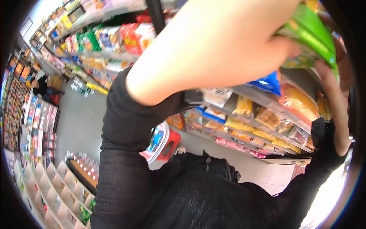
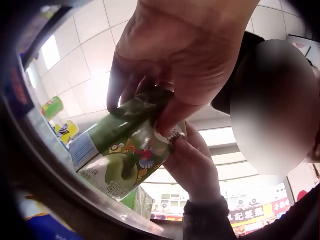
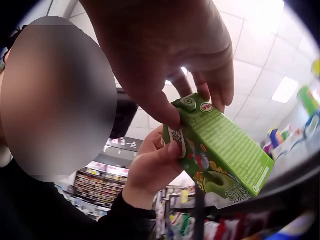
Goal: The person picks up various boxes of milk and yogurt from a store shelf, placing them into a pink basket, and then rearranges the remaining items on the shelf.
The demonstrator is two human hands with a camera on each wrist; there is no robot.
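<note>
Both hands grip a green drink carton, seen at the upper right of the head view (image 1: 314,36), tilted in the left wrist view (image 2: 127,145) and in the right wrist view (image 3: 227,147). My left hand (image 1: 263,53) (image 2: 175,60) (image 3: 155,167) pinches it with the thumb on the printed front and fingers behind. From the other side my right hand (image 1: 333,80) (image 2: 195,162) (image 3: 170,55) holds it, thumb on the front and fingers at the back. The thumbs lie close together near a white label on the carton.
Shelves of packaged snacks (image 1: 244,105) stand below and behind the hands, with more snack bags (image 1: 131,36) at the upper left. A red stool (image 1: 169,143) is on the floor. Farther left are a seated person (image 1: 41,86) and a white compartment rack (image 1: 53,194).
</note>
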